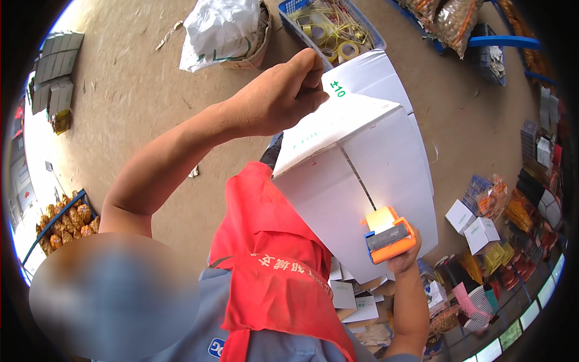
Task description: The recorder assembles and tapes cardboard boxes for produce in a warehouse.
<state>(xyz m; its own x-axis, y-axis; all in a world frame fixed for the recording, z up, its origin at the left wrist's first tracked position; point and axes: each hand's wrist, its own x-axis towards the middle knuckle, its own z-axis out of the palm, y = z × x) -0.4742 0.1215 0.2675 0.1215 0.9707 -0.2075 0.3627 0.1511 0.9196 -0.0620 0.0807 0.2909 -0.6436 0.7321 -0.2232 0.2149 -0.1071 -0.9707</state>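
Note:
A large white carton (pixel 392 163) stands in front of me, with a dark seam running down its wide face. My right hand (pixel 405 256) is closed around an orange and blue tape dispenser (pixel 391 241), which lies against that face at the seam's lower end. A strip of yellowish tape (pixel 380 218) shows at the dispenser's front. My left hand (pixel 280 96) is closed by the carton's far left edge, with the fingers curled in. Whatever those fingers hold, if anything, is hidden.
Beyond the carton stand a blue crate (pixel 378 40) with tape rolls and yellow strapping and a white sack (pixel 223 30). Small white boxes (pixel 481 234) and bagged goods lie to the right. Grey cartons (pixel 57 63) are stacked at far left, above a rack of filled bags (pixel 66 223).

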